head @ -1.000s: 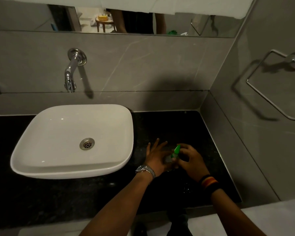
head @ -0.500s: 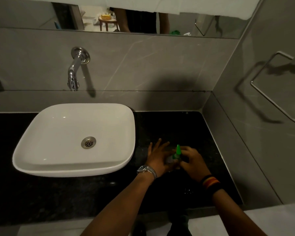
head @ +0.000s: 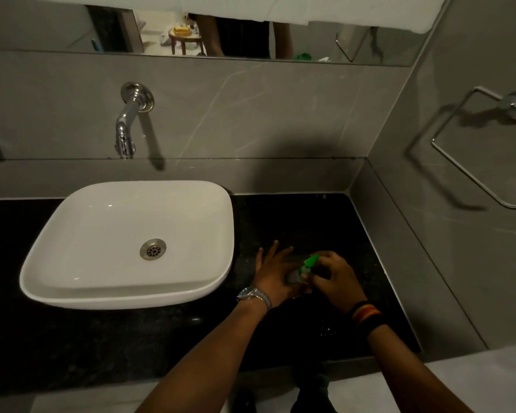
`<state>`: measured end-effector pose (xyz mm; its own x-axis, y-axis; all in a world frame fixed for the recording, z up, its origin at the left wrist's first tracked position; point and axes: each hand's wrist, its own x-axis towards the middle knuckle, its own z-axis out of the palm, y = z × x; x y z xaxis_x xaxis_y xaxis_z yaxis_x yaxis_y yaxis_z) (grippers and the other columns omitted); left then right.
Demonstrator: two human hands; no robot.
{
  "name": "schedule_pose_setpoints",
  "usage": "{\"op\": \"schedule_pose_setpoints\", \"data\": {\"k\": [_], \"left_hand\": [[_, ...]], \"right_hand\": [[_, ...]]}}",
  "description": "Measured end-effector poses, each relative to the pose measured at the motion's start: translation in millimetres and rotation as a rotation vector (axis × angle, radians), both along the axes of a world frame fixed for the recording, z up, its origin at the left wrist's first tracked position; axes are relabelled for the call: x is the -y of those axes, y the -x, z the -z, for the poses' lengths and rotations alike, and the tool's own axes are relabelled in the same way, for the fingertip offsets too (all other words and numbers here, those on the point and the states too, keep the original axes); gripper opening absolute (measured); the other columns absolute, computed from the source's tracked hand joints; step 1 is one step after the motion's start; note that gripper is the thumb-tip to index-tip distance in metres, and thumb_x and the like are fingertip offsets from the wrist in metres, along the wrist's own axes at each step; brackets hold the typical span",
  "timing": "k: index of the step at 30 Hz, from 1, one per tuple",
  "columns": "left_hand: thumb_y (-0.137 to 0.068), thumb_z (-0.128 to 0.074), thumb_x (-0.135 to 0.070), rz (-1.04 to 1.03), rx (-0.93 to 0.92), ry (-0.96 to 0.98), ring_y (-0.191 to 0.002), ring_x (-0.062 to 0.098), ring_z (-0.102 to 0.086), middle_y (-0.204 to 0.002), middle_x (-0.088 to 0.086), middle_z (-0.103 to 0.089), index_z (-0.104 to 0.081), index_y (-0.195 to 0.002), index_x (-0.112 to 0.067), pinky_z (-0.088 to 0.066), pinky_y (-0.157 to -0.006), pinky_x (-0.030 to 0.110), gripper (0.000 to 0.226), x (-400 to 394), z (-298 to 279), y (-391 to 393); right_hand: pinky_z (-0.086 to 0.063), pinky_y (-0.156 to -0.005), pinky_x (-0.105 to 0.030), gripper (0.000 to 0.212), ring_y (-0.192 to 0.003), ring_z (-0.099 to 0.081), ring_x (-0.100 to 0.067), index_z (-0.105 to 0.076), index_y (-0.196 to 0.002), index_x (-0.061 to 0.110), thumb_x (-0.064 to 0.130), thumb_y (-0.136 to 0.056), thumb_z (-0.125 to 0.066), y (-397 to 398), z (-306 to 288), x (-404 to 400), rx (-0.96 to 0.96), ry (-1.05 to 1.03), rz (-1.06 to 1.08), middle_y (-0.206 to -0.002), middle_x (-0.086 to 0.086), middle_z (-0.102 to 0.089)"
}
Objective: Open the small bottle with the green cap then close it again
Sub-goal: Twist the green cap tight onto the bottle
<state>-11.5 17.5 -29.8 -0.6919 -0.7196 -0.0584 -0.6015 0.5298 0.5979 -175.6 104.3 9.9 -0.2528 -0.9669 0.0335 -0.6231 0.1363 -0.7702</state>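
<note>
— Head view: what is held over the black counter (head: 280, 222)?

— A small bottle (head: 295, 275) is gripped in the left hand (head: 273, 274), its grey body pinched low between thumb and palm while the other fingers are spread out above the stone. It is tilted, with the neck pointed up and to the right.

— And the green cap (head: 311, 260)?

— It is seen at the bottle's top end, with the fingertips of the right hand (head: 335, 278) closed around it. Whether it is seated on the neck or already lifted free cannot be told, since the joint is hidden by the fingers.

— Where is all this placed?

— Just right of the white basin (head: 125, 242), above the counter, near its middle. A metal watch (head: 254, 296) is worn on the left wrist and a striped band (head: 367, 312) on the right. A chrome tap (head: 128, 123) is mounted on the wall behind the basin.
</note>
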Motion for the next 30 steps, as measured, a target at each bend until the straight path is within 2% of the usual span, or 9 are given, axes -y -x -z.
{"op": "schedule_pose_setpoints", "data": {"k": [5,8,10,12,16,21,24,28,30], "left_hand": [[-0.075,-0.069,-0.063,-0.003,-0.001,0.012,-0.154,0.020,0.003,-0.161,-0.006,-0.030,-0.058,-0.130,-0.043,0.009,-0.120,0.055,0.059,2,4,1],[-0.072,-0.059,-0.069,-0.018,-0.025,0.033,-0.154,0.021,0.000,-0.160,-0.006,-0.032,-0.057,-0.130,-0.044,0.009,-0.120,0.055,0.064,0,6,0],[-0.070,-0.052,-0.073,-0.036,-0.043,0.035,-0.154,0.020,-0.001,-0.159,-0.007,-0.034,-0.056,-0.131,-0.045,0.009,-0.120,0.054,0.067,-2,7,1],[-0.068,-0.054,-0.074,-0.035,-0.047,0.024,-0.154,0.019,-0.001,-0.159,-0.008,-0.035,-0.056,-0.131,-0.045,0.010,-0.120,0.054,0.070,-2,7,1],[-0.062,-0.053,-0.075,-0.037,-0.044,0.043,-0.154,0.019,-0.002,-0.158,-0.008,-0.036,-0.057,-0.129,-0.045,0.009,-0.120,0.053,0.073,1,11,2],[-0.070,-0.047,-0.075,-0.053,-0.061,0.063,-0.154,0.020,-0.004,-0.157,-0.008,-0.038,-0.059,-0.127,-0.045,0.008,-0.120,0.053,0.066,-1,12,2],[-0.069,-0.053,-0.074,-0.052,-0.064,0.058,-0.154,0.019,-0.004,-0.156,-0.008,-0.039,-0.059,-0.127,-0.044,0.008,-0.120,0.054,0.065,-2,11,2],[-0.075,-0.073,-0.057,-0.070,-0.090,0.049,-0.154,0.018,-0.005,-0.156,-0.008,-0.039,-0.064,-0.121,-0.040,0.009,-0.121,0.051,0.050,1,14,2],[-0.076,-0.073,-0.055,-0.071,-0.094,0.055,-0.154,0.018,-0.005,-0.156,-0.008,-0.039,-0.066,-0.120,-0.040,0.010,-0.121,0.050,0.047,2,16,3]], "right_hand": [[-0.050,-0.068,-0.036,0.053,-0.077,-0.058,-0.022,-0.060,-0.076,0.009,0.052,-0.058,-0.086,-4,1,7,-0.111,-0.069,0.159,-0.086,-0.008,-0.058],[-0.051,-0.082,-0.022,0.044,-0.096,-0.062,-0.013,-0.068,-0.095,0.021,0.045,-0.063,-0.086,-4,6,-1,0.046,-0.057,0.099,-0.106,-0.003,-0.060],[-0.052,-0.099,-0.036,0.041,-0.112,-0.061,-0.019,-0.070,-0.110,0.016,0.025,-0.072,-0.084,-1,8,-3,0.117,-0.045,0.032,-0.121,-0.005,-0.059],[-0.051,-0.099,-0.048,0.035,-0.110,-0.063,-0.025,-0.073,-0.106,0.008,0.014,-0.073,-0.083,0,6,-2,0.117,-0.036,0.032,-0.118,-0.009,-0.062],[-0.053,-0.077,-0.048,0.044,-0.082,-0.061,-0.027,-0.067,-0.080,0.006,0.037,-0.059,-0.090,-3,-3,4,-0.040,-0.058,0.136,-0.091,-0.012,-0.061],[-0.048,-0.102,-0.046,0.049,-0.117,-0.055,-0.025,-0.068,-0.117,0.016,0.022,-0.071,-0.084,0,2,-1,0.033,-0.070,-0.029,-0.125,-0.009,-0.057],[-0.049,-0.093,-0.046,0.034,-0.106,-0.058,-0.026,-0.074,-0.103,0.012,0.029,-0.074,-0.082,5,3,1,-0.069,-0.039,-0.064,-0.112,-0.008,-0.064],[-0.046,-0.069,-0.040,0.045,-0.081,-0.051,-0.022,-0.059,-0.072,0.016,0.056,-0.067,-0.078,-1,7,2,-0.217,-0.036,0.083,-0.085,-0.004,-0.056],[-0.046,-0.072,-0.031,0.044,-0.086,-0.051,-0.017,-0.057,-0.076,0.024,0.061,-0.064,-0.077,-1,13,-3,-0.161,-0.034,0.094,-0.091,0.000,-0.054]]}}
